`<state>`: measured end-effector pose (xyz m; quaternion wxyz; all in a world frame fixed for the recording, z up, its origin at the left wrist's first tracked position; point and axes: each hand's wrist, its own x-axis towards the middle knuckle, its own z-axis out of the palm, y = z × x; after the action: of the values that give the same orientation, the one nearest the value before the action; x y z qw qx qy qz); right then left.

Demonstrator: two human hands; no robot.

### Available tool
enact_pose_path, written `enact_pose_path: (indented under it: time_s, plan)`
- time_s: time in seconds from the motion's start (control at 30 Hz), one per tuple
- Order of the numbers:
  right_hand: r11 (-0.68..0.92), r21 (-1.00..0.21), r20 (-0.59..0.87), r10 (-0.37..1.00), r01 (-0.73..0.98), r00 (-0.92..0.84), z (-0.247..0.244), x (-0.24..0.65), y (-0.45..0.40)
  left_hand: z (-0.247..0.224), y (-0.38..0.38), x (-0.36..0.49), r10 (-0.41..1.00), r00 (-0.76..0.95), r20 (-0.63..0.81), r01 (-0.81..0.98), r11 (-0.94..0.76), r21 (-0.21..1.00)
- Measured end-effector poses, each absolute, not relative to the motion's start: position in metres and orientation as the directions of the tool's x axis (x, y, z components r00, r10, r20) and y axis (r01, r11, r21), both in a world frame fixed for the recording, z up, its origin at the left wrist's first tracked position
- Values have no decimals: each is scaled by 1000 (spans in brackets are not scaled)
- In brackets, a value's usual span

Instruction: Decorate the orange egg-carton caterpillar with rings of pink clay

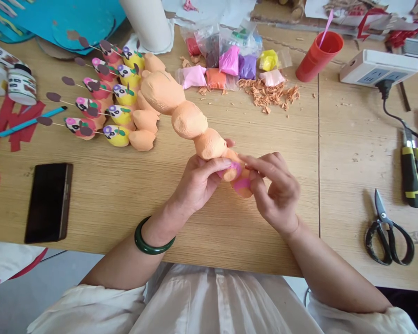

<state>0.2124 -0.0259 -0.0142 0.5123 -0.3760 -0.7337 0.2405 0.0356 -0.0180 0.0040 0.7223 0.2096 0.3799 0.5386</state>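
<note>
Both hands are on an orange clay figure (190,119) made of several rounded lumps in a slanting row. My left hand (198,181) grips its lower end, the thumb lying beside a pink patch. At the near tip, my right hand (273,185) has its thumb and index finger against the clay, by a second pink patch (242,184). The figure's upper end reaches toward a group of painted clay pieces (116,135) in yellow, red and orange, with dark ovals on thin sticks.
Behind are bagged coloured clays (216,79), orange shavings (270,95), a red cup (319,55), a white roll (148,23) and a power strip (379,67). Black-handled scissors (386,236) and a yellow-black tool (414,176) lie right, a phone (48,202) left.
</note>
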Motion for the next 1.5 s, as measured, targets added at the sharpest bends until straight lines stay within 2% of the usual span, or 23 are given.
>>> enact_pose_path:
  time_s: [0.07,0.13,0.27,0.37,0.43,0.67,0.87,1.1,1.3,1.5]
  plan:
    - [435,-873,419,901,220,-116,-10,213,-28,4,-18,36,944,130,-304,-626,316,713]
    - [311,-934,303,950,175,-74,-8,213,-28,3,-18,36,947,141,-287,-628,310,714]
    - [126,-985,115,989,121,-95,-7,214,-22,1,-18,35,958,152,-244,-626,284,726]
    - [-90,-996,-87,979,-7,-182,-9,214,-16,0,-18,34,967,121,-223,-616,249,747]
    - [-166,-982,-144,965,-89,-219,-11,214,-14,1,-18,34,967,112,-229,-597,250,762]
    - [-94,-988,-65,972,-119,-225,-7,212,-11,7,-17,33,921,215,-326,-584,389,712]
    - [-188,-968,-132,945,-167,-300,-10,213,-12,4,-14,30,900,230,-371,-579,433,691]
    - [-274,-940,-199,923,-201,-330,-18,213,-11,4,-9,25,910,214,-354,-518,413,749]
    - [-176,-970,-134,963,-169,-232,-11,211,-12,4,-9,28,933,268,-242,-526,352,774]
    - [-246,-949,-202,954,-196,-222,-8,210,-15,-7,-10,25,935,274,-225,-436,329,838]
